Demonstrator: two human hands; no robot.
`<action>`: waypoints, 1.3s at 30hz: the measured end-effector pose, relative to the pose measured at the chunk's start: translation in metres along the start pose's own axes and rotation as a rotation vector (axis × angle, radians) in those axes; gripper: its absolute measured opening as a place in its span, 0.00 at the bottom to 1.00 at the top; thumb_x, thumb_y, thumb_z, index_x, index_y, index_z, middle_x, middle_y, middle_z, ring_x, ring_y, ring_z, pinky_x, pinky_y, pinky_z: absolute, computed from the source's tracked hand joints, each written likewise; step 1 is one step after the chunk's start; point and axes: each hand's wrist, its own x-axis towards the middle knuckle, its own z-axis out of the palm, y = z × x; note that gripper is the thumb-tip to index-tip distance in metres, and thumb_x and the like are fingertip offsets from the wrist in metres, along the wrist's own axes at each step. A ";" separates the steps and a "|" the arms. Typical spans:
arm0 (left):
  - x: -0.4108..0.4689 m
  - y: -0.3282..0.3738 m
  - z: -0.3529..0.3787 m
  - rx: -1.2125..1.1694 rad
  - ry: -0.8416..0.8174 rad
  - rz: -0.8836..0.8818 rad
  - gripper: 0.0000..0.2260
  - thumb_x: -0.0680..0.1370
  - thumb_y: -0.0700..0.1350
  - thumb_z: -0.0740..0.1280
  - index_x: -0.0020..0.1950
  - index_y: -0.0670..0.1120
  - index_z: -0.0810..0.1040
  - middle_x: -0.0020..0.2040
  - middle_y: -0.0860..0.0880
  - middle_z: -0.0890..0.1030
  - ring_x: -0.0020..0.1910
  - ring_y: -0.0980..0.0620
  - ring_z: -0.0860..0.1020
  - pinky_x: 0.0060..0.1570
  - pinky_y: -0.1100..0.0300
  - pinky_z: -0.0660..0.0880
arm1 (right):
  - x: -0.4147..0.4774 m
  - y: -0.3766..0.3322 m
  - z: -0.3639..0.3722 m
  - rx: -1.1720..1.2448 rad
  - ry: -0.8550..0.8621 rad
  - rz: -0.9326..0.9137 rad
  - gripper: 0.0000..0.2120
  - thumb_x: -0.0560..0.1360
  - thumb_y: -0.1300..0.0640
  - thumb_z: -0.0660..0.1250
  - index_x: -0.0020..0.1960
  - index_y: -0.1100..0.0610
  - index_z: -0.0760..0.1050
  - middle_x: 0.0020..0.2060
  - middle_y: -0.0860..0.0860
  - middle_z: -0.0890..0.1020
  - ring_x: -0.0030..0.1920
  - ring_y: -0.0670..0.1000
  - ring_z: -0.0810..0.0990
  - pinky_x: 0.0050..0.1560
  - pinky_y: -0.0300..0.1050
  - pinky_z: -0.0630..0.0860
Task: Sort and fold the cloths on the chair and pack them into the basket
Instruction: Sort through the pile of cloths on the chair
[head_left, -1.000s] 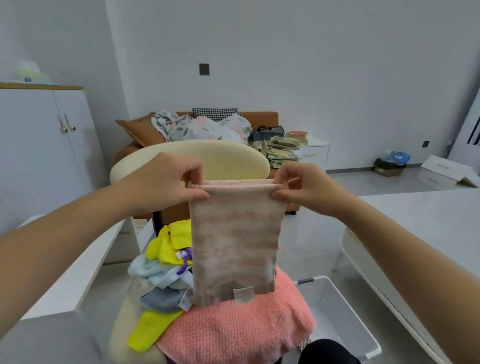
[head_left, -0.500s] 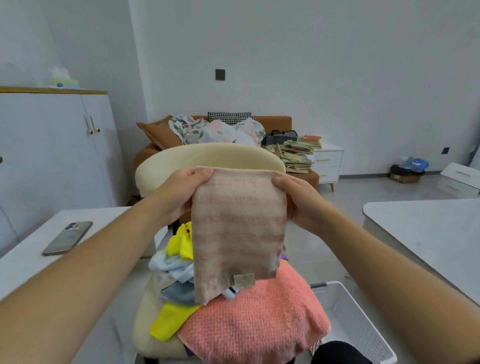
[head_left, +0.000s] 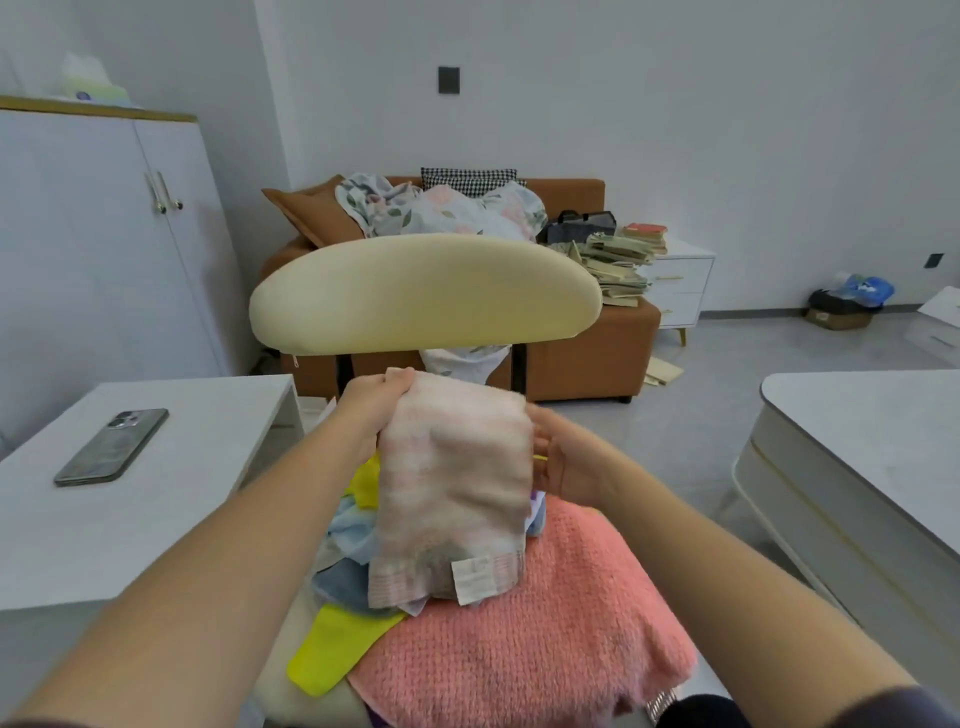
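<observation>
The grip of the left hand (head_left: 371, 402) is closed on the top left corner of the striped pink towel (head_left: 457, 483), while the right hand (head_left: 569, 460) holds its right edge, fingers tucked behind the cloth. The towel hangs in front of the chair (head_left: 426, 296), its labelled hem over the coral towel (head_left: 519, 649) on the seat.

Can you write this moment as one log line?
left hand: grips striped towel | right hand: holds its right edge | towel: above cloth pile on chair | basket: unseen

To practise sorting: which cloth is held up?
The pale striped cloth, gripped by the left hand; the coral towel, yellow cloth and blue cloth lie on the chair.
</observation>
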 end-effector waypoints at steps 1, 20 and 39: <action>0.006 -0.011 -0.003 -0.013 -0.014 -0.060 0.19 0.77 0.54 0.66 0.60 0.42 0.77 0.57 0.44 0.80 0.55 0.45 0.79 0.59 0.51 0.75 | 0.007 0.013 -0.001 -0.049 -0.017 0.030 0.15 0.79 0.47 0.61 0.39 0.55 0.74 0.29 0.50 0.71 0.27 0.47 0.72 0.26 0.37 0.72; -0.024 -0.053 -0.027 -0.055 -0.297 -0.199 0.05 0.79 0.40 0.63 0.52 0.42 0.77 0.45 0.44 0.83 0.36 0.50 0.84 0.31 0.59 0.80 | 0.023 0.031 -0.005 0.069 -0.049 0.113 0.19 0.75 0.51 0.68 0.62 0.58 0.76 0.53 0.57 0.82 0.49 0.55 0.81 0.48 0.47 0.80; -0.047 -0.052 -0.040 -0.117 -0.484 0.179 0.13 0.74 0.38 0.63 0.53 0.52 0.81 0.47 0.47 0.84 0.44 0.51 0.81 0.41 0.58 0.80 | -0.024 0.016 -0.023 -0.082 -0.300 -0.236 0.12 0.75 0.61 0.63 0.53 0.51 0.80 0.45 0.51 0.83 0.43 0.50 0.81 0.45 0.45 0.79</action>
